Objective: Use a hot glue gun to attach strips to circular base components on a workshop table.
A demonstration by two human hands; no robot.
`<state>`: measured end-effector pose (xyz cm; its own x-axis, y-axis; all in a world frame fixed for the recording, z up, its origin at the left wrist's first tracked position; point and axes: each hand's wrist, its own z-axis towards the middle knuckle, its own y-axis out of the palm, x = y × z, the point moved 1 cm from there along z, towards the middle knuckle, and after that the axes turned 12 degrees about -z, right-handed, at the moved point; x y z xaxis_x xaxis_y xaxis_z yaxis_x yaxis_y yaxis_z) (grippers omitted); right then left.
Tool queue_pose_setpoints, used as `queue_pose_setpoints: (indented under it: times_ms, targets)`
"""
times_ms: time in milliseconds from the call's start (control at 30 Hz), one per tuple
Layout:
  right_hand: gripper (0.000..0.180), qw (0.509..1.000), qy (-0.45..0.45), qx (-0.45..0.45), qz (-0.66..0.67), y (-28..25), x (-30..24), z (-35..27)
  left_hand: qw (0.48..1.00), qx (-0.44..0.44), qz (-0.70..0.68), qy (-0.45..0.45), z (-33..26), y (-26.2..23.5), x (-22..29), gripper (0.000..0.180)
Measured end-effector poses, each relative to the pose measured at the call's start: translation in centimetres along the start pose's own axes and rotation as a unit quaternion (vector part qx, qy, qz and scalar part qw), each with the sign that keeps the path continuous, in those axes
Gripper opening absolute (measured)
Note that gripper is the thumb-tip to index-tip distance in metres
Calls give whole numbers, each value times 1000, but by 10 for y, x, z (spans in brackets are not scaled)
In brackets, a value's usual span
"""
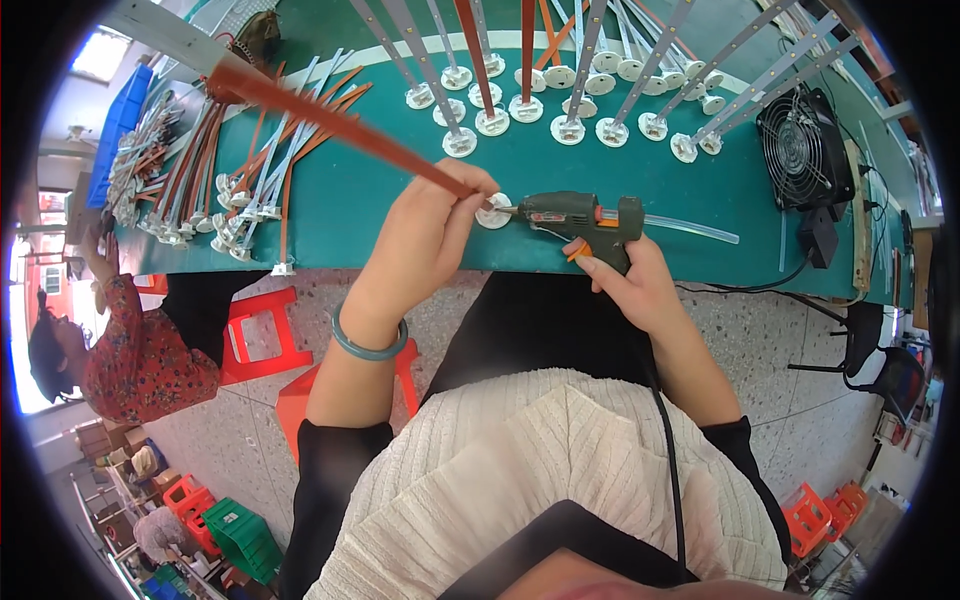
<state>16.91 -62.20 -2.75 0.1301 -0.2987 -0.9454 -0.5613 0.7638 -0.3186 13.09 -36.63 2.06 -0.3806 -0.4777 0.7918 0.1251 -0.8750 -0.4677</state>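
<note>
Watching from afar, I see left hand (430,225) pinching brown strip (340,125) low, just above white disc (489,217) on worktop (335,225), likely for steadiness. Right hand (637,281) wraps glue gun (572,212), nozzle (512,210) toward disc. Standing strips (527,50) sit farther back, perhaps for elbow room.

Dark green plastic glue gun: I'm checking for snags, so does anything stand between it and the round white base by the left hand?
Nothing visible does. The glue gun, in the right hand, has its nozzle at the base, contact unclear; the left hand holds a long reddish-brown strip on the opposite side.
</note>
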Motion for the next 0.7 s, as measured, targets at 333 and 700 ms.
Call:
queue_pose_setpoints:
  times_ms: [333,700]
  targets:
    - [19,998,-27,13,-63,-1,9,0,1000,9,3,-24,8,7,-3,17]
    - [23,986,-58,37,-153,1,3,-1,999,35,-10,-15,3,12,-8,16]
